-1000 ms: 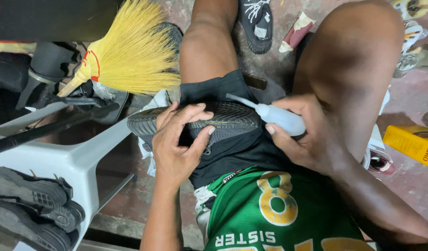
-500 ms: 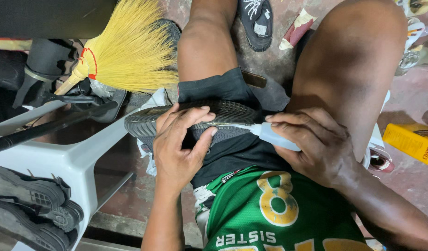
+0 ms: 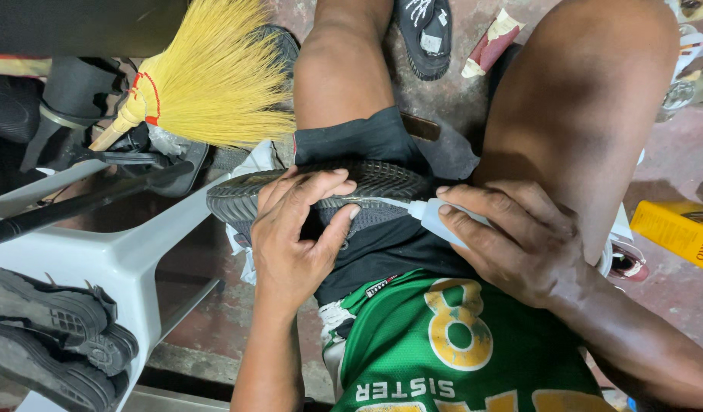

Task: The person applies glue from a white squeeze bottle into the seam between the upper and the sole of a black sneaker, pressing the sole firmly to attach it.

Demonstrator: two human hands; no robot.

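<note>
A dark shoe [image 3: 382, 181] lies sole-up across my lap, its ridged rubber sole facing me. My left hand [image 3: 294, 240] grips the shoe from above, fingers spread over the sole and thumb by the edge. In my right hand [image 3: 512, 240] is a small white squeeze bottle [image 3: 435, 220], and its thin nozzle points left into the gap at the sole's edge, next to my left thumb. I sit with bare knees apart, in black shorts and a green jersey.
A white plastic chair [image 3: 115, 263] stands at the left with dark shoes [image 3: 50, 343] on it. A yellow straw broom [image 3: 206, 80] leans above it. Another black shoe [image 3: 428, 34] lies on the floor ahead, and a yellow box [image 3: 676, 233] at the right.
My right hand has brought the bottle down and left, so its nozzle now reaches the sole's edge. My left hand has shifted slightly on the shoe.
</note>
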